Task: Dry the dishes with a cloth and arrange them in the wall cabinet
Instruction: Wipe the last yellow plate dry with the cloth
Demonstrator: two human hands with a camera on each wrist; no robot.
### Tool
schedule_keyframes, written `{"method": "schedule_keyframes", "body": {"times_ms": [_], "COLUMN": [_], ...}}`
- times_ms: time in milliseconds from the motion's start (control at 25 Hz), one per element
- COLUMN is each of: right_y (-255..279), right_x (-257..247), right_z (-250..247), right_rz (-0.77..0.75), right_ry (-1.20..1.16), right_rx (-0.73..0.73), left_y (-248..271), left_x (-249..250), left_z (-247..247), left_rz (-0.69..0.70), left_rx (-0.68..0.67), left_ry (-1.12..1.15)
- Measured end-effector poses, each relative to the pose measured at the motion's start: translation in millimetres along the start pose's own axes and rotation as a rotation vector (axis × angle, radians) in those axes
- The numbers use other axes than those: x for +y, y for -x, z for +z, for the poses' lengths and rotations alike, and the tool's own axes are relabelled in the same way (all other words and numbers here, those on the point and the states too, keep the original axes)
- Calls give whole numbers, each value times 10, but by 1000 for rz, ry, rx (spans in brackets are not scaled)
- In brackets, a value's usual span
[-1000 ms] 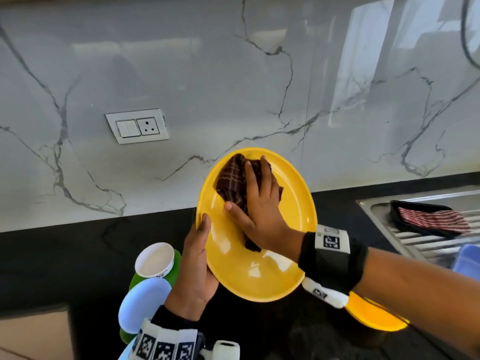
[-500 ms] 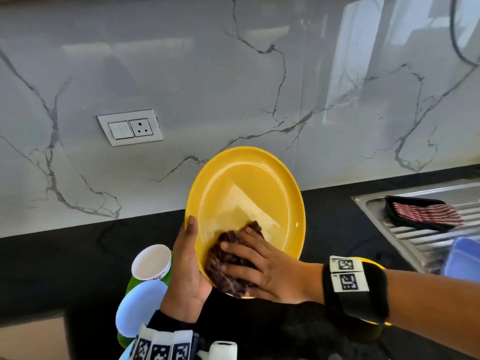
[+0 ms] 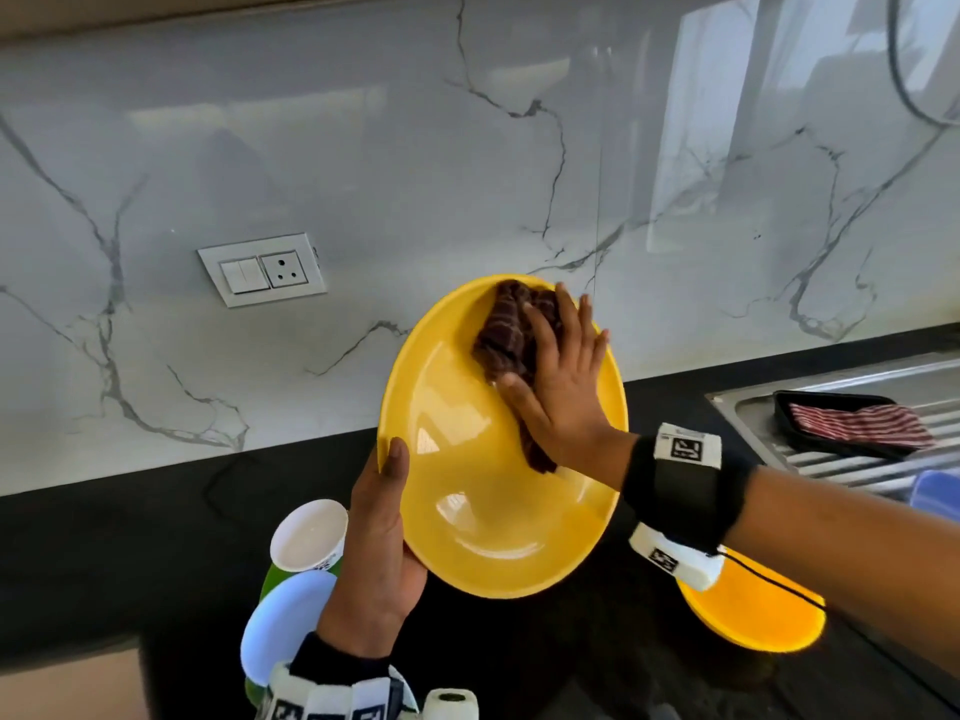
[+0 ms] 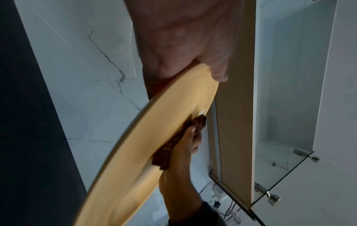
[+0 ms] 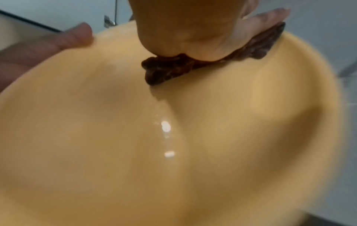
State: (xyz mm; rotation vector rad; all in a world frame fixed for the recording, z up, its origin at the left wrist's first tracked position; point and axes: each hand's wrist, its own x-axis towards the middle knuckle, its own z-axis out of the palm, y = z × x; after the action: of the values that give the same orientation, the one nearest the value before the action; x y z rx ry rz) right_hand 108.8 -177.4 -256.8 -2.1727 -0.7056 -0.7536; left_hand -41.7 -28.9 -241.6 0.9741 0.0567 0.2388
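A yellow plate (image 3: 467, 491) is held tilted above the black counter, its face toward me. My left hand (image 3: 382, 553) grips its lower left rim, thumb on the front and fingers behind. My right hand (image 3: 563, 376) lies flat with straight fingers, pressing a dark brown checked cloth (image 3: 511, 335) against the plate's upper right area. The left wrist view shows the plate (image 4: 158, 137) edge-on with the cloth (image 4: 179, 140) under the right hand's fingers. In the right wrist view the cloth (image 5: 173, 67) is bunched under the palm on the plate (image 5: 173, 152).
A second yellow plate (image 3: 753, 610) lies on the counter at lower right. A white cup (image 3: 309, 535), a pale blue dish (image 3: 283, 621) and a green dish stand at lower left. At right, a black tray with a striped cloth (image 3: 857, 423) sits on the steel drainboard. An open wall cabinet (image 4: 286, 107) shows above.
My right hand has swept the cloth from the plate's lower left edge up to its upper right area. The left hand keeps its grip on the rim.
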Motion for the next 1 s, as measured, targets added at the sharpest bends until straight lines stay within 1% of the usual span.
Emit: {"method": "schedule_keyframes", "body": {"times_ms": [40,80,160,240,280,360,440,520,560,640,680,720,840,920,1000], "right_y": [-62,-79,9,197,270,299,229,75,-6,-156,-216,-263,-356,-359,-305], "right_x": [-145,-265,-430,-480,-469,-421,-381,-365,-365,-352,-333,-301,-151,-32,102], "right_z": [3,11,45,109,126,139,123,75,41,-13,-30,-45,-102,-134,-158], "right_rz": [-33,-99,-323,-561,-634,-719,-817,-915,-927,-877,-817,-738,-439,-225,-42], "right_ry": [-27,-38,-12,11,6,-21,37,180,231,284,304,322,361,383,385], "right_rx": [-4,-15,-51,-104,-126,-168,-202,-197,-189,-146,-125,-114,-128,-169,-226], "left_y": [-3,-12,-22,-22,-19,-2,11,-22,-31,-59,-73,-80,-92,-83,-78], "left_x": [1,0,-15,-30,-46,-105,-160,-182,-173,-142,-120,-96,-61,-49,-43], "left_z": [-2,2,3,-5,-11,-10,24,52,71,37,9,-3,-51,-85,-106], "left_rz": [8,12,7,-34,-62,-101,-85,13,71,172,205,205,97,89,96], "left_rx": [-4,-17,-48,-62,-63,-65,-19,45,51,61,67,84,149,155,157], "left_ry": [-5,-7,24,92,125,160,88,-78,-166,-318,-374,-401,-336,-278,-226]}}
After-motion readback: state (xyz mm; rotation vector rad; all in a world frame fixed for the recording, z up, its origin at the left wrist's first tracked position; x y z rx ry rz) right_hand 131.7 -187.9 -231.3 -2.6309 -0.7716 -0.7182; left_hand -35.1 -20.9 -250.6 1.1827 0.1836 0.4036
